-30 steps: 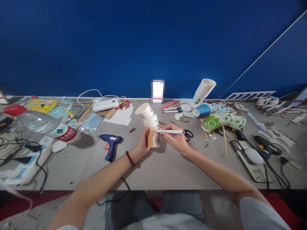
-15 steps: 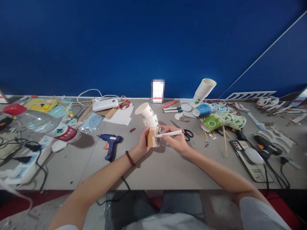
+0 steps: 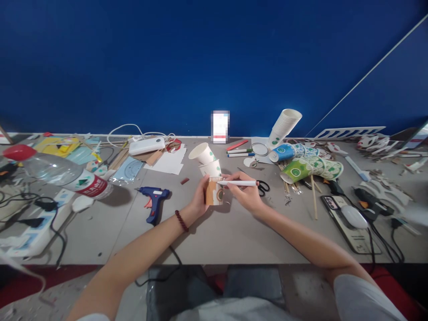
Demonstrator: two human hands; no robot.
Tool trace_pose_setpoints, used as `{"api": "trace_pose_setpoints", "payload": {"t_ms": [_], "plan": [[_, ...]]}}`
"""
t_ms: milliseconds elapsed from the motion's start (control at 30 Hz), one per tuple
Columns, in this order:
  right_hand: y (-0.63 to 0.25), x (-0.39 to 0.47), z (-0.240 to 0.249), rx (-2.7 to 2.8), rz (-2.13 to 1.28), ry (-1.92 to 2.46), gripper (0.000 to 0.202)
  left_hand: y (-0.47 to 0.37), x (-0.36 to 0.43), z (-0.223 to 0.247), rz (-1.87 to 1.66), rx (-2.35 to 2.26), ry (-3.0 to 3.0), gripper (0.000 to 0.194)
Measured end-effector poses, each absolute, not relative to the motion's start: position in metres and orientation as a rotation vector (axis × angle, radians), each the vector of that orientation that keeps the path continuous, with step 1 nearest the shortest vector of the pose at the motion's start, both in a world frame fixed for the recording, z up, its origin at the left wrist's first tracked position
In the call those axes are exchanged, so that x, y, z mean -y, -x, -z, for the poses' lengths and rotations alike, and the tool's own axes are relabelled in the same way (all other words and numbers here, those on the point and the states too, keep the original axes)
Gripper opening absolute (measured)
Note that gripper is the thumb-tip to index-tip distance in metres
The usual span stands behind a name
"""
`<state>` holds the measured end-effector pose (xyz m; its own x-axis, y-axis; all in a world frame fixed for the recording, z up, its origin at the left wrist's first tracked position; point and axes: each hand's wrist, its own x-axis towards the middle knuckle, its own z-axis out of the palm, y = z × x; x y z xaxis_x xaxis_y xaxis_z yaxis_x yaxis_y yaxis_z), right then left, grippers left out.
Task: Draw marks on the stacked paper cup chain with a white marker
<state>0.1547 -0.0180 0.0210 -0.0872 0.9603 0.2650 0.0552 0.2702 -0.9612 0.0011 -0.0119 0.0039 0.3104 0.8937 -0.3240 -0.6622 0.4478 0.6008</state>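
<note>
My left hand [image 3: 199,196] is wrapped round an orange-brown and white paper cup [image 3: 212,196], part of a bent chain with white paper cups [image 3: 201,154] behind it. In my right hand [image 3: 246,196] a white marker [image 3: 241,183] is pinched, lying nearly level. Its tip meets or almost meets the upper part of the patterned cup; contact is too small to tell. Black-handled scissors [image 3: 263,188] lie just beyond my right hand, partly covered by it. To the left of my left hand rests a blue glue gun [image 3: 154,200].
At left stand a tilted-looking water bottle [image 3: 60,171] and a power strip [image 3: 43,227]. Several markers [image 3: 239,150] lie behind the cups. At right are a tall cup stack [image 3: 284,127], a chain of green cups [image 3: 296,170], a phone [image 3: 347,227] and another glue gun [image 3: 372,205].
The marker's tip has moved up the cup, from its middle to near its upper band, and the marker lies more level. My left hand and the cup stay almost in place.
</note>
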Motion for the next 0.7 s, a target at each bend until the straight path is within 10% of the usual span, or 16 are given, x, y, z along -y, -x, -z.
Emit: {"api": "trace_pose_setpoints", "payload": {"t_ms": [700], "plan": [[-0.156,0.021,-0.031,1.477,-1.054,0.993,0.008,0.0,0.012,0.003,-1.092,-0.751,-0.358,0.036]]}}
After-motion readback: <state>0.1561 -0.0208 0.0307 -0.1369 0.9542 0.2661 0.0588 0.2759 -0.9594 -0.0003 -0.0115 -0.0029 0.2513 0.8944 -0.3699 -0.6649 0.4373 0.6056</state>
